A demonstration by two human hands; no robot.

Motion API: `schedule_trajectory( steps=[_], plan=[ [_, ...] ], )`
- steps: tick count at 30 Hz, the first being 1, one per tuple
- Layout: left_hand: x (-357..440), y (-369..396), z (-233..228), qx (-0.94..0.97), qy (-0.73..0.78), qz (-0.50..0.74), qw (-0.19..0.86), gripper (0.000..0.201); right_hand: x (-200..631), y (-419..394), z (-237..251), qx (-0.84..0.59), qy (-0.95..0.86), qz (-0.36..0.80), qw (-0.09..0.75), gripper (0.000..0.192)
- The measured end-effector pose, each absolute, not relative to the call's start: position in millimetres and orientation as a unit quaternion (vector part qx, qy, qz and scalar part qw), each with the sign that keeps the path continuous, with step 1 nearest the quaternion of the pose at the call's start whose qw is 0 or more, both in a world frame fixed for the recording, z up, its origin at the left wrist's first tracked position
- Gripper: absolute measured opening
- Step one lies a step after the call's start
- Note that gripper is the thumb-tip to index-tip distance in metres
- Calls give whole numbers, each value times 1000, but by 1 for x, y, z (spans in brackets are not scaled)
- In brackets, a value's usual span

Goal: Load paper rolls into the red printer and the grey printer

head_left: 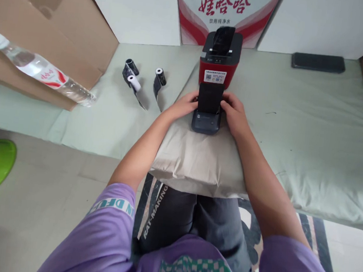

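A small dark label printer (205,123) sits on the cloth in front of me, a black flap or strip of paper (210,98) standing up from its top. My left hand (184,104) grips its left side, with the fingertips partly hidden behind it. On the opposite side my right hand (235,114) holds it, thumb and fingers bent against the edge. Right behind stands a larger red and black printer (218,73) with a white label on its front. Black paper (223,41) sticks up from its top slot.
Small rolls of black-and-white paper (134,82) lie to the left, one roll (160,76) apart. A water bottle (48,72) leans by a cardboard box (67,18). A dark phone-like slab (318,63) lies at the back right. Green cloth (313,136) covers the table.
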State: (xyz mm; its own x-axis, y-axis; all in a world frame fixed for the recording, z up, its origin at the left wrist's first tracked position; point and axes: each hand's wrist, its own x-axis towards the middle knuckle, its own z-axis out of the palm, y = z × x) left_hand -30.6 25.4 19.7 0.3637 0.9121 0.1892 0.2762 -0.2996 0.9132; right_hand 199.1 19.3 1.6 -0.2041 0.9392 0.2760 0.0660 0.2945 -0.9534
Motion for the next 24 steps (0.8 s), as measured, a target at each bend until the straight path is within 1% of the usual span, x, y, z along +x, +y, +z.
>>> schedule_trajectory(
  steps=[4, 11, 14, 17, 19, 21, 22, 24],
  plan=[
    [-36, 30, 17, 695, 384, 370, 482, 58, 200, 19, -1, -391, -644, 445, 485, 44],
    [-37, 29, 14, 708, 372, 358, 482, 76, 201, 20, -9, -388, -675, 414, 471, 52],
    [-32, 24, 9, 710, 372, 371, 470, 78, 200, 17, -11, -413, -662, 397, 483, 49],
    [-30, 24, 0, 702, 402, 407, 425, 76, 197, 6, -8, -454, -648, 345, 505, 40],
    [-32, 26, -4, 684, 429, 431, 404, 76, 194, -7, -5, -474, -645, 318, 508, 39],
    [-35, 27, -4, 662, 437, 450, 410, 75, 189, -24, -2, -487, -648, 308, 499, 50],
    [-36, 27, -2, 656, 430, 459, 416, 73, 185, -32, -1, -493, -651, 301, 492, 60],
    [-38, 24, 2, 662, 405, 472, 418, 66, 175, -49, 2, -512, -661, 276, 474, 87]
  ],
)
